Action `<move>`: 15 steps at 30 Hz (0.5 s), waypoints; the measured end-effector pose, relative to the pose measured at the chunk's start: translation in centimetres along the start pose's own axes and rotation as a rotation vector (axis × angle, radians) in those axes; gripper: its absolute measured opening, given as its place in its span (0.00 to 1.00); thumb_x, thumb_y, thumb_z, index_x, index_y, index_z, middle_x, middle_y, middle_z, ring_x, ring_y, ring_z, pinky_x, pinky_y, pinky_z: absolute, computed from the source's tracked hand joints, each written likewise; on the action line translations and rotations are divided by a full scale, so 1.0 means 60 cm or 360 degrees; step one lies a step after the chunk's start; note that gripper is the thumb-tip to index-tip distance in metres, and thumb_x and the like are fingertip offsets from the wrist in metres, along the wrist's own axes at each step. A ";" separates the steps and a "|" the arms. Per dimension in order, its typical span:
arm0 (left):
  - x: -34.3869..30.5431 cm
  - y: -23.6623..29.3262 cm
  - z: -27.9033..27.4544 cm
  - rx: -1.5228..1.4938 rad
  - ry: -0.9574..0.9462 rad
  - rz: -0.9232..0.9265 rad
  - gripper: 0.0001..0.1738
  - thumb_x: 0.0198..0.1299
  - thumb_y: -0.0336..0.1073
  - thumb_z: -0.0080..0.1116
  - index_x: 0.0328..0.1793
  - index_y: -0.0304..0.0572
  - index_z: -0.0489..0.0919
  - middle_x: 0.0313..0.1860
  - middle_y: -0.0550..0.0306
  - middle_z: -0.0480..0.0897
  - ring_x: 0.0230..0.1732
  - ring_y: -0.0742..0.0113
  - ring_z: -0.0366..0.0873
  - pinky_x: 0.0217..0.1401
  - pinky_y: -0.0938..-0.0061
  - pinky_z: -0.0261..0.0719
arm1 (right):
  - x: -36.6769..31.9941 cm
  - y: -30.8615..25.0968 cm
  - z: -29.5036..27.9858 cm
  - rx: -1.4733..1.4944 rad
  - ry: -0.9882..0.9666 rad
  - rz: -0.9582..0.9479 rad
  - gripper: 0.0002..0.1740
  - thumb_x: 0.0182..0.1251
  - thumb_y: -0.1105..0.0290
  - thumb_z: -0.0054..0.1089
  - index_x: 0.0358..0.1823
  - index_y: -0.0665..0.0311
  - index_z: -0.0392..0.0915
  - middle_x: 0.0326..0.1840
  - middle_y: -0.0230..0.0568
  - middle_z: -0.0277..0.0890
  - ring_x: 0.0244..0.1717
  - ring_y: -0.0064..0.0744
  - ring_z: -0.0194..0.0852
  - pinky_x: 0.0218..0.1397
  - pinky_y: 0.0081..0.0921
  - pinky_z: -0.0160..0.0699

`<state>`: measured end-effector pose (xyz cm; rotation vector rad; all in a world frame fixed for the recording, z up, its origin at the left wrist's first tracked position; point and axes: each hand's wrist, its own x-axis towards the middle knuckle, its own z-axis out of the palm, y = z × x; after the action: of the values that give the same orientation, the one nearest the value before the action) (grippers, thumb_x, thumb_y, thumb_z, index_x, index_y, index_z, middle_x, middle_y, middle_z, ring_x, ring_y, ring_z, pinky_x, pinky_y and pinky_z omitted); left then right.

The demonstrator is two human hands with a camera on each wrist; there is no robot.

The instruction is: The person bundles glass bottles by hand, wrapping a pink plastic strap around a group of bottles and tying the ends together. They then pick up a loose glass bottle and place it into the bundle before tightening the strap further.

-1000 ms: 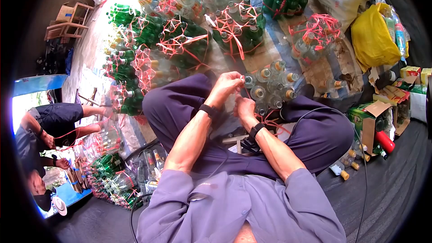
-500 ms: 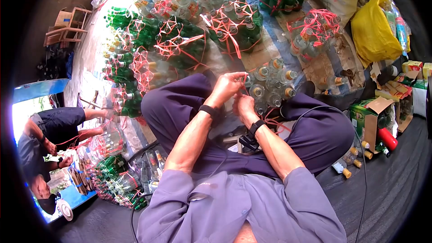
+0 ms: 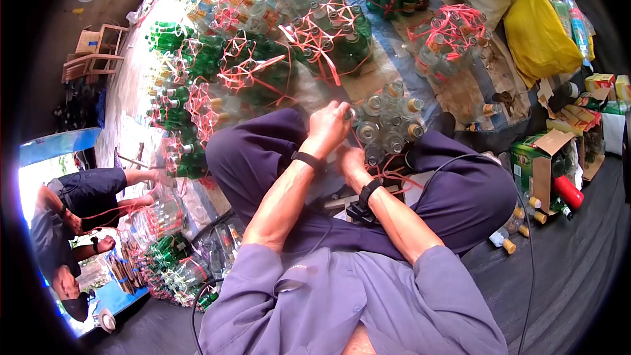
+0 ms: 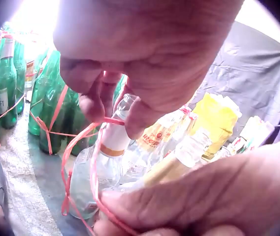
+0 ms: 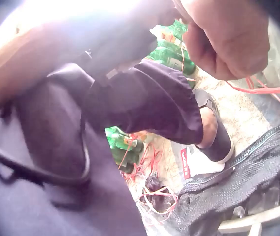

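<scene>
A cluster of clear glass bottles (image 3: 392,121) stands between the person's legs. At its left edge, the left hand (image 3: 328,128) is at a bottle neck. Its curled fingers (image 4: 136,118) pinch a pink plastic strap (image 4: 94,172) that passes round the neck of a clear bottle (image 4: 115,140) with a white and gold neck label. Lower down and closer to the body, the right hand (image 3: 351,163) grips the strap's lower run between thumb and fingers, as the left wrist view shows. In the right wrist view, the right hand (image 5: 228,39) appears with bent fingers, their tips partly hidden.
Strapped bundles of green bottles (image 3: 253,66) and clear bottles spread ahead and left. A yellow bag (image 3: 542,36), an opened carton (image 3: 542,158) and loose bottles (image 3: 506,243) lie to the right. A black cable (image 3: 534,256) hangs down the right side. Another person (image 3: 72,217) sits at left.
The left hand's fingers have curled in closer at the bottle neck, and the right hand has dropped slightly toward the body. The head view has shifted a little.
</scene>
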<state>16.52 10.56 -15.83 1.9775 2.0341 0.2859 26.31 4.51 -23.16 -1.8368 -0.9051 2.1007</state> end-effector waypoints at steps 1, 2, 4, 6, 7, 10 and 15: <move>0.000 -0.001 0.001 0.0000 -0.0003 0.0006 0.14 0.56 0.46 0.63 0.43 0.49 0.80 0.34 0.51 0.81 0.36 0.48 0.82 0.36 0.59 0.80 | 0.011 0.029 0.003 -0.0156 -0.0017 -0.0027 0.18 0.67 0.59 0.52 0.23 0.62 0.77 0.15 0.32 0.69 0.18 0.29 0.67 0.21 0.31 0.63; 0.002 -0.001 0.003 -0.0021 0.0017 0.0008 0.13 0.56 0.45 0.63 0.43 0.48 0.80 0.36 0.50 0.79 0.38 0.48 0.81 0.37 0.58 0.80 | -0.002 0.029 0.011 0.0567 -0.0048 0.0081 0.21 0.69 0.56 0.51 0.21 0.60 0.75 0.16 0.33 0.70 0.16 0.29 0.65 0.18 0.32 0.61; 0.003 -0.001 0.006 -0.0042 0.0037 0.0014 0.12 0.56 0.44 0.62 0.43 0.48 0.80 0.39 0.50 0.77 0.41 0.48 0.81 0.39 0.57 0.80 | -0.025 0.029 -0.009 0.0402 -0.0067 0.0147 0.20 0.69 0.56 0.51 0.22 0.60 0.74 0.16 0.33 0.69 0.15 0.28 0.64 0.16 0.31 0.59; 0.003 0.001 0.006 -0.0105 -0.0024 -0.0085 0.12 0.56 0.42 0.63 0.43 0.48 0.80 0.41 0.49 0.77 0.43 0.48 0.80 0.42 0.57 0.80 | -0.042 0.034 -0.017 0.0234 -0.0087 0.0211 0.19 0.70 0.56 0.52 0.24 0.60 0.74 0.17 0.33 0.69 0.14 0.27 0.63 0.14 0.30 0.58; 0.004 0.002 0.006 -0.0107 -0.0022 -0.0080 0.12 0.56 0.42 0.63 0.43 0.48 0.80 0.41 0.49 0.77 0.43 0.48 0.80 0.42 0.57 0.80 | -0.038 0.050 -0.015 0.0376 -0.0062 0.0181 0.18 0.69 0.57 0.54 0.25 0.61 0.73 0.17 0.32 0.67 0.14 0.26 0.62 0.13 0.28 0.56; 0.004 -0.001 0.007 -0.0089 -0.0062 -0.0107 0.12 0.55 0.42 0.63 0.45 0.50 0.81 0.40 0.50 0.78 0.42 0.47 0.81 0.44 0.57 0.80 | -0.060 0.045 -0.027 0.0594 -0.0047 0.0223 0.17 0.68 0.58 0.57 0.25 0.61 0.71 0.16 0.30 0.62 0.13 0.23 0.58 0.11 0.23 0.55; 0.006 -0.007 0.009 -0.0113 -0.0179 -0.0125 0.15 0.56 0.44 0.59 0.48 0.54 0.82 0.39 0.48 0.83 0.44 0.47 0.82 0.46 0.57 0.80 | -0.050 0.067 -0.067 0.0521 0.0160 0.0269 0.17 0.70 0.59 0.56 0.26 0.61 0.69 0.16 0.28 0.60 0.11 0.20 0.55 0.11 0.18 0.56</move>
<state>16.33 10.90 -16.49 1.8246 1.9973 0.2211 31.67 1.02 -23.12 -1.8750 -0.3663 2.0781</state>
